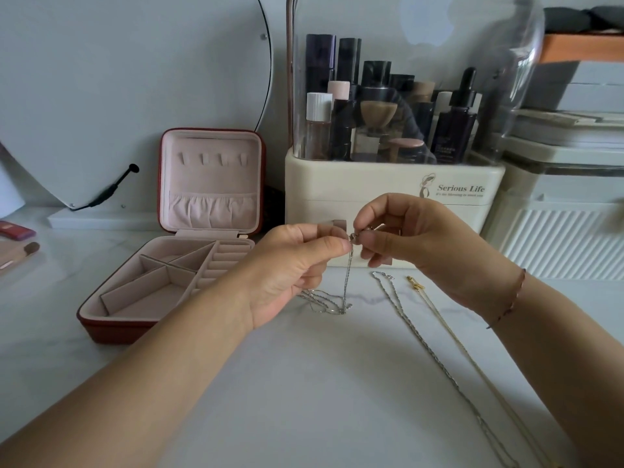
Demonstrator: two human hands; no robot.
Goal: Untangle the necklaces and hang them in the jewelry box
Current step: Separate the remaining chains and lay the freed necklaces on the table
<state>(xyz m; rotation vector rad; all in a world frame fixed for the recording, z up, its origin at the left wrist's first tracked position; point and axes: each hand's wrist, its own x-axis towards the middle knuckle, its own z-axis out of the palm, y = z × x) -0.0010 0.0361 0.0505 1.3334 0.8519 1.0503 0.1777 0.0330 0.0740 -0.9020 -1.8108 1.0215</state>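
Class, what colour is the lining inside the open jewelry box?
Pale pink, in the head view: jewelry box.

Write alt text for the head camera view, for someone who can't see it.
A left hand and right hand pinch a silver necklace, its chain hanging to a tangle on the white table. At right lie a second silver necklace and a gold necklace; an open red jewelry box sits at left.

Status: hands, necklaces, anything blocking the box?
Both left hand and right hand pinch top of hanging chain; its rest heaped on table. At right, silver chain and gold chain laid straight. Open box, hooks bare. Path clear.
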